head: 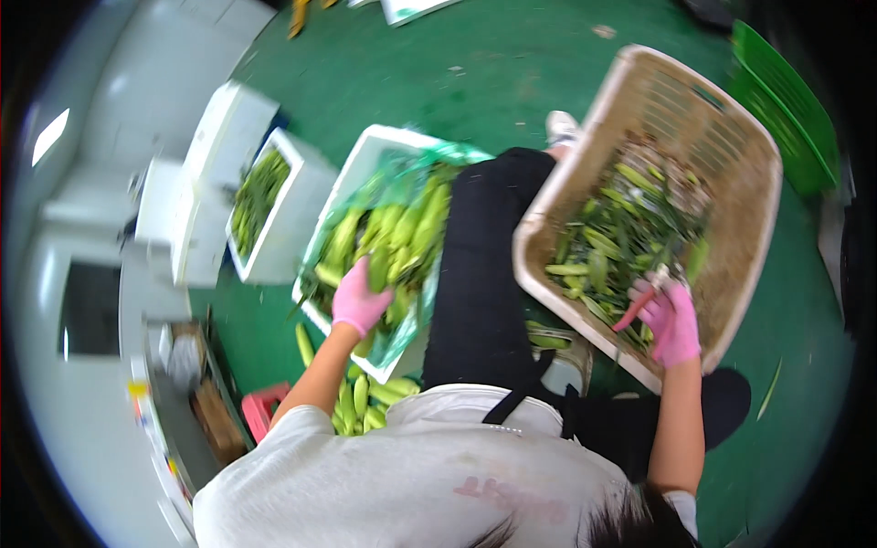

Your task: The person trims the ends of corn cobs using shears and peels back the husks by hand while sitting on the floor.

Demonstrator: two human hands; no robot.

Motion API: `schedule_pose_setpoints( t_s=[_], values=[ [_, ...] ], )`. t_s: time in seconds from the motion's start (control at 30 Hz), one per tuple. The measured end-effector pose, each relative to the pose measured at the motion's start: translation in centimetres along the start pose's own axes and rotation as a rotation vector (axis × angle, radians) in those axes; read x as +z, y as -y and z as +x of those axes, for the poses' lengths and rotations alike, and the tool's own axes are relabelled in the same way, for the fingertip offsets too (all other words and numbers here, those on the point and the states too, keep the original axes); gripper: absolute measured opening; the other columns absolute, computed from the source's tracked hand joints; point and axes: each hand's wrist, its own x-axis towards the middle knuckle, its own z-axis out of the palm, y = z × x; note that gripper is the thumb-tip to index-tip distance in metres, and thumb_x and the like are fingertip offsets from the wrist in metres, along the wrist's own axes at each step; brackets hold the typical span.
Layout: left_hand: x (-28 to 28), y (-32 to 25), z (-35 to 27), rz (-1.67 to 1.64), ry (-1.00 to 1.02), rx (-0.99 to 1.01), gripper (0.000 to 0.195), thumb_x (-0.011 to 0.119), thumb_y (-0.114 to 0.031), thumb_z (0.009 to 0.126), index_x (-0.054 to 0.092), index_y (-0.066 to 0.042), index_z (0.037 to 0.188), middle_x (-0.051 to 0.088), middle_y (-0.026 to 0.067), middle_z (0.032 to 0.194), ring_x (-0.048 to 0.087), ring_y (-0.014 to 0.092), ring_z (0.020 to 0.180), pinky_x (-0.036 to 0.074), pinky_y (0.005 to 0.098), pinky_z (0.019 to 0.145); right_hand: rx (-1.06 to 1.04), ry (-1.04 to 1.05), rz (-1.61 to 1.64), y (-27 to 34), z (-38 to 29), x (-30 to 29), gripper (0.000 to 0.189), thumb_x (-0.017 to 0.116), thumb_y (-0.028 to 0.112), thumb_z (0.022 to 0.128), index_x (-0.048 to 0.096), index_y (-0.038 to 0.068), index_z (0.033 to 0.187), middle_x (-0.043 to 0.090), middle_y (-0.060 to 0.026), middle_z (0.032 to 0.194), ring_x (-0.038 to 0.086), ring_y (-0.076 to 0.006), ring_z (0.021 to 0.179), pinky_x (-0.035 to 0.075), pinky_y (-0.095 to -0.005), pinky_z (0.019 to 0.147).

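My left hand [360, 299], in a pink glove, reaches into a white foam box [340, 175] lined with green plastic film. Its fingers rest at an ear of corn in green husk [377, 271]; whether they grip it I cannot tell. More husked ears [409, 226] lie side by side in that box. On the right, my right hand [668, 318], gloved in pink too, holds red-handled pruning shears [637, 307] over a large dirty plastic basket [743, 226]. Cut husks and leaves [610, 240] cover part of the basket's bottom.
Several ears of corn [360, 401] lie on the green floor by my left side. Another foam box [274, 229] with green produce stands at the left, near stacked white foam boxes [212, 178]. A green plastic crate [781, 109] is behind the basket. A red stool [264, 409] stands lower left.
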Motion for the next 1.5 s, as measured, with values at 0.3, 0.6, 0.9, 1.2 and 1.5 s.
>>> schedule_pose_setpoints(
  t_s=[0.3,0.6,0.9,1.2,1.5],
  values=[
    [-0.4,28.4,-33.7,0.302,0.492,-1.309,0.057,0.073,-0.026,0.074,0.061,-0.004,0.125,0.063,0.017,0.125,0.059,0.031,0.118,0.046,0.0382,0.102,0.374,0.077,0.126,-2.6,1.7,0.0,0.046,0.057,0.049,0.09,0.059,0.004,0.103,0.064,-0.0133,0.118,0.059,-0.0271,0.107,0.048,-0.0537,0.083],
    [7.6,8.3,4.0,-0.627,-0.272,-0.077,0.025,0.059,-0.012,0.092,0.065,-0.003,0.114,0.069,0.0143,0.105,0.066,0.023,0.092,0.051,0.0305,0.085,-0.121,-0.066,-0.151,0.9,5.0,-4.7,0.044,0.058,0.045,0.093,0.058,0.012,0.121,0.062,-0.0008,0.117,0.054,-0.0191,0.117,0.036,-0.043,0.099],
    [15.4,1.3,17.0,-0.072,0.711,0.064,0.073,0.044,-0.06,0.094,0.054,0.003,0.129,0.059,0.0274,0.124,0.056,0.039,0.115,0.042,0.041,0.101,-0.132,-0.001,0.002,-2.6,1.4,-0.6,0.06,0.058,0.038,0.094,0.043,0.004,0.141,0.051,-0.0144,0.136,0.047,-0.0275,0.127,0.042,-0.0397,0.1],
    [-1.2,-6.3,5.7,-1.346,0.416,-0.09,0.058,0.061,-0.033,0.093,0.037,-0.006,0.139,0.057,0.0084,0.095,0.063,0.023,0.094,0.054,0.0344,0.074,-0.267,0.154,-0.271,-0.6,-2.1,5.0,0.064,0.068,0.018,0.077,0.044,0.003,0.135,0.054,-0.0058,0.107,0.053,-0.0163,0.096,0.047,-0.031,0.086],
    [2.9,-20.9,0.2,-0.689,0.44,0.647,0.06,0.073,-0.011,0.081,0.045,-0.004,0.134,0.061,0.007,0.104,0.063,0.02,0.089,0.052,0.0313,0.081,-0.683,0.144,-1.033,1.6,-3.4,4.5,0.081,0.078,0.032,0.07,0.043,-0.001,0.135,0.054,-0.0236,0.121,0.052,-0.0396,0.113,0.041,-0.0427,0.101]
  ],
)
